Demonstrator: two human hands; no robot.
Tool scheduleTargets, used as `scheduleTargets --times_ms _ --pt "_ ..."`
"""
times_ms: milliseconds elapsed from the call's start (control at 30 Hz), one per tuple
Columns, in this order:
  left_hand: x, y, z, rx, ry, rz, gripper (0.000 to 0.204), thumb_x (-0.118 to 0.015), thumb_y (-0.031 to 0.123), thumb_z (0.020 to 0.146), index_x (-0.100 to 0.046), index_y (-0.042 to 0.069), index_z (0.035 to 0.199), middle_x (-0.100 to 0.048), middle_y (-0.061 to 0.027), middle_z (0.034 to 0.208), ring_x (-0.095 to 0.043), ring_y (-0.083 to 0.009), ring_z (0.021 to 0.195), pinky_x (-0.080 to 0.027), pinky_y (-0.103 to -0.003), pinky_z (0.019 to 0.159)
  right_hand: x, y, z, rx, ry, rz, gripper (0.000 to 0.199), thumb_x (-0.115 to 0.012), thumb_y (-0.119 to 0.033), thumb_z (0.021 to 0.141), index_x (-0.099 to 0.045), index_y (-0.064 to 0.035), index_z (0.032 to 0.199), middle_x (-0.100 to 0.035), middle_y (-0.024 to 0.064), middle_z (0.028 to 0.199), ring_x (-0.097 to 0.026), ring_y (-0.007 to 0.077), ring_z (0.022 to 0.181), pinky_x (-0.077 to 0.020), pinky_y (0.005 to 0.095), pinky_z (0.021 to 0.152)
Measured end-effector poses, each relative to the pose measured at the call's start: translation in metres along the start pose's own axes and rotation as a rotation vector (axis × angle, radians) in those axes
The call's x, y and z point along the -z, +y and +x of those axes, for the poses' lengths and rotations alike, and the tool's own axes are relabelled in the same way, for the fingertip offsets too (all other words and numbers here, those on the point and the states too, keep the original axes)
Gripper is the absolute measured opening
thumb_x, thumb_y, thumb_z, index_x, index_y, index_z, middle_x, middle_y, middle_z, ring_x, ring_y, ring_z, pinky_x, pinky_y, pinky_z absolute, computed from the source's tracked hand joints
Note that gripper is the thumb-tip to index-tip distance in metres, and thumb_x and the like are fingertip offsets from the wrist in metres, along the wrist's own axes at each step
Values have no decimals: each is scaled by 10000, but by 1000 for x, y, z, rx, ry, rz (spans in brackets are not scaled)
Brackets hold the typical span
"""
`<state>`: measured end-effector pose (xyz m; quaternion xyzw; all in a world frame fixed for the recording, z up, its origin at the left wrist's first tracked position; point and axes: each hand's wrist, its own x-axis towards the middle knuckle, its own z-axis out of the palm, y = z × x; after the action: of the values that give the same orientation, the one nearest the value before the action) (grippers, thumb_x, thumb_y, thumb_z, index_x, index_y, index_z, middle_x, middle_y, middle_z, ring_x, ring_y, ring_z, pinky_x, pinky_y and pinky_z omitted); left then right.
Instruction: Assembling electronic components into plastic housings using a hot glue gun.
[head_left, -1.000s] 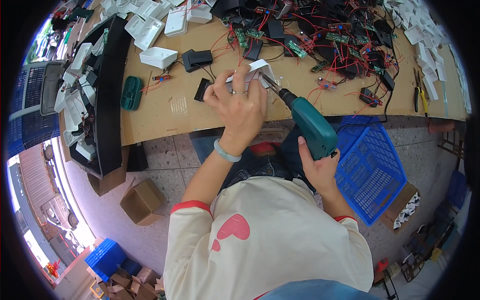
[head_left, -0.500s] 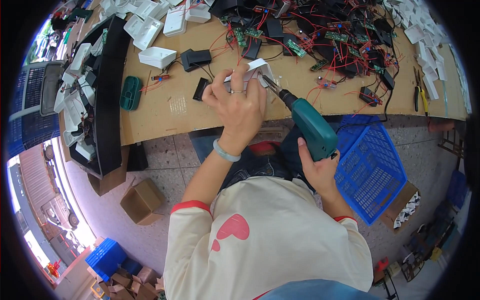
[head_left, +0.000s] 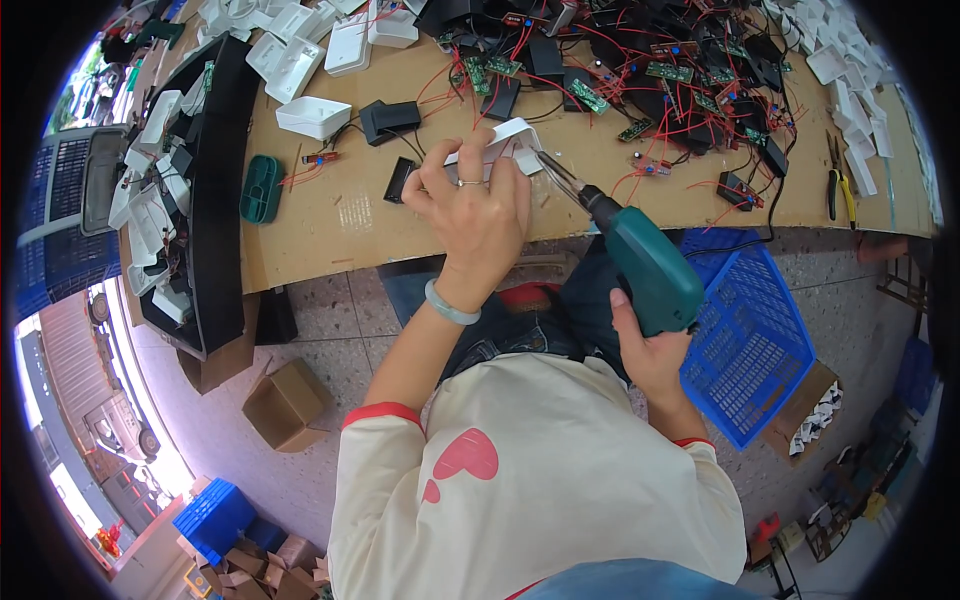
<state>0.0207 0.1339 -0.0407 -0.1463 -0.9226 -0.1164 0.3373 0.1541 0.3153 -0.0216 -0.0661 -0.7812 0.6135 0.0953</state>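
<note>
My left hand (head_left: 472,215) is closed on a white plastic housing (head_left: 516,131) lying on the cardboard-topped bench, and its fingers hide much of the inside. In my right hand (head_left: 652,350) is a green pistol-shaped power tool (head_left: 652,268) with a black collar and a long metal tip. That tip points up and left, by the right end of the housing; I cannot tell whether it touches. Just left of my left fingers lies a small black open case (head_left: 401,180). Beyond it sits a black box (head_left: 390,121) with a cable.
Circuit boards, black boxes and red wires heap at the back (head_left: 670,72). White housings (head_left: 858,110) pile at the right, near pliers (head_left: 840,185). A black bin (head_left: 215,190) and green tray (head_left: 262,187) stand left. Below the bench edge is a blue crate (head_left: 745,345).
My right hand has drawn the power tool back, down and to the right, so its tip has come out from inside the housing. My left hand has hardly moved.
</note>
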Motion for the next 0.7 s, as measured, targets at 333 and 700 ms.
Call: scheduleTargets --times_ms 333,700 --pt "9 -2 9 13 -110 -27 115 -709 153 778 -680 64 844 -601 -65 1197 -519 -318 1126 -332 -493 917 18 0 -8 58 63 -13 273 -643 116 873 -594 66 1137 -629 83 823 -567 103 593 -475 240 528" --pt "27 -38 37 86 -185 -368 85 -736 92 824 -707 47 890 -630 -107 1054 -597 -261 903 -456 -366 766 18 -12 -9 -29 149 31 262 -613 100 900 -578 71 1159 -586 57 724 -535 104 562 -457 257 523"
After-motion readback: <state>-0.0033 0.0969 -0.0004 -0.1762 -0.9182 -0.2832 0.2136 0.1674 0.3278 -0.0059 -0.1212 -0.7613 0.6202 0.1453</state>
